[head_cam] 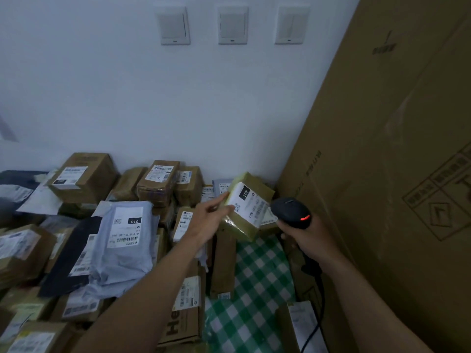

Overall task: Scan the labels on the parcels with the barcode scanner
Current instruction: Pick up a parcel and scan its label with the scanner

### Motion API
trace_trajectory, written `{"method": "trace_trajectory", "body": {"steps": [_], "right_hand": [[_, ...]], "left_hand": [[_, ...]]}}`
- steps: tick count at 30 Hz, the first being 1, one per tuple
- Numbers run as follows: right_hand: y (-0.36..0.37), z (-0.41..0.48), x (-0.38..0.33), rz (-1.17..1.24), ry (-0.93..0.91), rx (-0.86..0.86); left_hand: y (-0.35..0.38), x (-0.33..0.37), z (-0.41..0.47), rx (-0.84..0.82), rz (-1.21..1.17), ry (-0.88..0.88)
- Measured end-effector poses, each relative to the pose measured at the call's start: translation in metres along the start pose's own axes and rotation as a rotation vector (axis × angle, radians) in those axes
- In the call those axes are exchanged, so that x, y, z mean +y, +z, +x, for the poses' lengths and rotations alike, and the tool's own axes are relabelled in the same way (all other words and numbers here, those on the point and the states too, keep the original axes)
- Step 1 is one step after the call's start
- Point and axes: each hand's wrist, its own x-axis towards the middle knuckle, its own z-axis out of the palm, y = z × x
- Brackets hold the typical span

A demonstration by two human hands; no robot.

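My left hand (207, 220) holds up a small taped brown parcel (256, 192) above the pile, thumb and fingers round its left edge. Its white label (248, 205), marked 231, faces the camera. Just right of the parcel, my right hand (304, 238) grips a black barcode scanner (290, 211) with a red light lit on it. The scanner's head points at the label, a few centimetres from it. Its black cable (314, 324) hangs down past my right forearm.
Many brown boxes and grey mailer bags (122, 240) with labels lie piled at the left and centre. A green checked cloth (254, 281) shows between them. A tall cardboard carton (395, 149) stands at the right. Three wall switches (232, 25) sit above.
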Motion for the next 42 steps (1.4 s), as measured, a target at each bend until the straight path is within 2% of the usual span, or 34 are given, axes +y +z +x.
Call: {"method": "trace_trajectory", "body": {"steps": [3,10,29,35,42], "right_hand": [[0.002,-0.003,0.004,-0.135,-0.013,-0.114],[0.014,-0.009,0.003,-0.301,-0.012,-0.205],[0.012,-0.007,0.006,-0.374,-0.020,-0.211],[0.001,-0.005,0.026,-0.257,0.039,-0.113],[-0.008,0.002,0.070,-0.222,0.218,-0.087]], "left_hand": [[-0.017,0.005,0.020,-0.006,0.159,-0.013],[-0.030,0.010,0.036,0.008,0.234,-0.055],[-0.028,0.007,0.035,0.014,0.269,-0.082],[0.012,-0.043,-0.002,-0.160,0.263,-0.216],[0.075,-0.121,-0.023,-0.167,0.052,-0.401]]}}
